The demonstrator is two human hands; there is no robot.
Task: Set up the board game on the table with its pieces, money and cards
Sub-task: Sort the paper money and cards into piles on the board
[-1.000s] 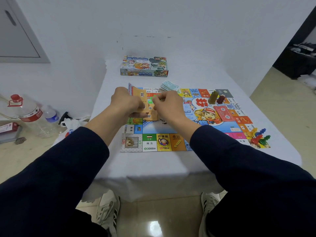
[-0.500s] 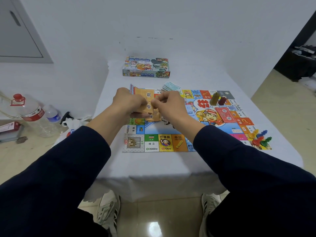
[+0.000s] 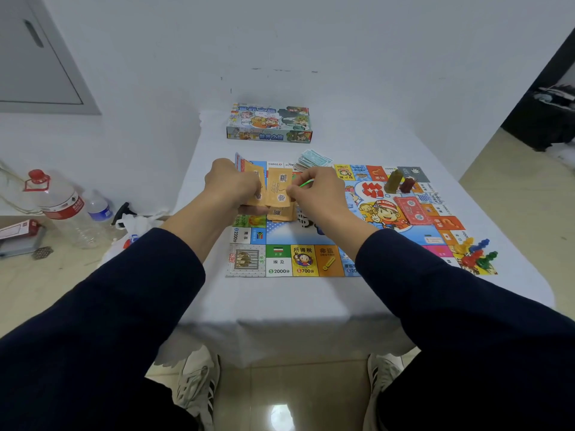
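From the head view, both hands meet above the left half of the game board (image 3: 311, 259), which lies flat on the white-draped counter (image 3: 280, 300). The left hand (image 3: 231, 189) curls around a stack of orange cards (image 3: 253, 181). The right hand (image 3: 317, 194) pinches one orange card (image 3: 280, 188) at its edge, and a thin green loop (image 3: 306, 182), perhaps a rubber band, shows by its fingers. More orange cards (image 3: 281, 213) sit on the board just beneath. At 12 o'clock from the hands, the game box (image 3: 269, 124) lies near the wall; a pile of paper money (image 3: 312, 160) sits at 1 o'clock. Coloured pawns (image 3: 476, 255) cluster at the board's 4 o'clock corner. Water bottles (image 3: 62, 206) stand on the floor at 9 o'clock.
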